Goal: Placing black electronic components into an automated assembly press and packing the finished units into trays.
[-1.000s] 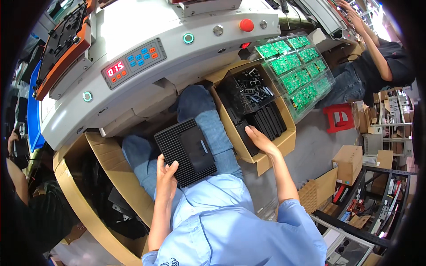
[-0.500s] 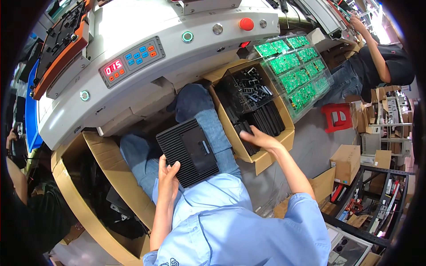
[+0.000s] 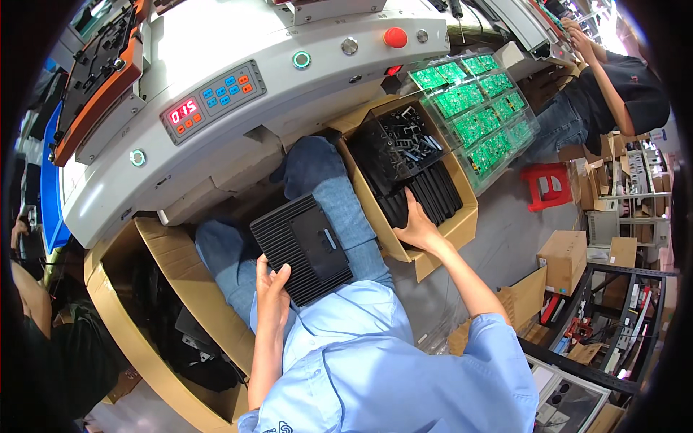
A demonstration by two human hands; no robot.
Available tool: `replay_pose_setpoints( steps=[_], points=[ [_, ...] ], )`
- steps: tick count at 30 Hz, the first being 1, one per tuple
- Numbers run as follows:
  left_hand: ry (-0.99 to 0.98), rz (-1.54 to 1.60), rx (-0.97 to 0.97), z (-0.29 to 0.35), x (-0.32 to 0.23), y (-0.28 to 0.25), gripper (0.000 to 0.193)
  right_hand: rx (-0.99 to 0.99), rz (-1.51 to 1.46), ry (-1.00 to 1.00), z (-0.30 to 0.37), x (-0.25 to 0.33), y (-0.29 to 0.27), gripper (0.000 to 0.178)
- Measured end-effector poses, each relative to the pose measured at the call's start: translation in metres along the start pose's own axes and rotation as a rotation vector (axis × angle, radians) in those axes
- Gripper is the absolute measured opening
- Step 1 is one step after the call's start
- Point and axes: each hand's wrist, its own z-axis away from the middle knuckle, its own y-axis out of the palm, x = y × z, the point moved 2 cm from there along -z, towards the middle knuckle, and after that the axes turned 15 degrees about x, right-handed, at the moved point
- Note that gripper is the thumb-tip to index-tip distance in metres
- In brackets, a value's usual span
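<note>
A black ribbed housing (image 3: 287,245) with a smooth recessed panel rests tilted on my lap. My left hand (image 3: 271,283) grips its near left edge, thumb on top. My right hand (image 3: 419,227) is inside the cardboard box (image 3: 456,234) to the right, at the near end of a row of black flat parts (image 3: 438,193). Its index finger stretches along the parts and its thumb is apart from it; the other fingers are largely hidden. In the same box, above the row, a black tray (image 3: 386,148) holds small loose metal pieces (image 3: 413,142).
A grey machine (image 3: 216,155) with a lit control panel and buttons spans the front. Green circuit boards (image 3: 462,99) lie in clear trays at right. An open carton (image 3: 119,289) with black items stands at left. A red stool (image 3: 546,186) and a co-worker (image 3: 610,94) are farther right.
My right hand has shifted slightly at the near end of the row, its index finger now stretched forward. My left hand and the housing have hardly moved.
</note>
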Motion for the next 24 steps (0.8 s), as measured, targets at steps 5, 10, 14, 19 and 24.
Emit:
replay_pose_setpoints(
  steps=[5,10,14,19,24],
  points=[
    [-0.009,0.015,0.004,0.001,0.001,-0.003,0.042,-0.043,0.153,0.115,0.004,0.016,0.003,0.111],
    [0.005,-0.006,-0.024,0.003,-0.001,-0.008,0.042,-0.080,0.322,0.167,0.026,0.034,-0.012,0.111],
    [0.027,-0.003,-0.038,0.001,-0.001,-0.008,0.041,-0.182,0.347,0.155,0.006,0.015,0.001,0.107],
    [0.019,-0.033,-0.041,-0.001,-0.002,-0.011,0.043,-0.219,0.274,0.058,-0.010,0.015,0.009,0.104],
    [0.032,-0.052,-0.074,0.001,-0.006,-0.015,0.044,-0.179,0.255,0.058,0.008,0.011,0.008,0.104]
  ],
)
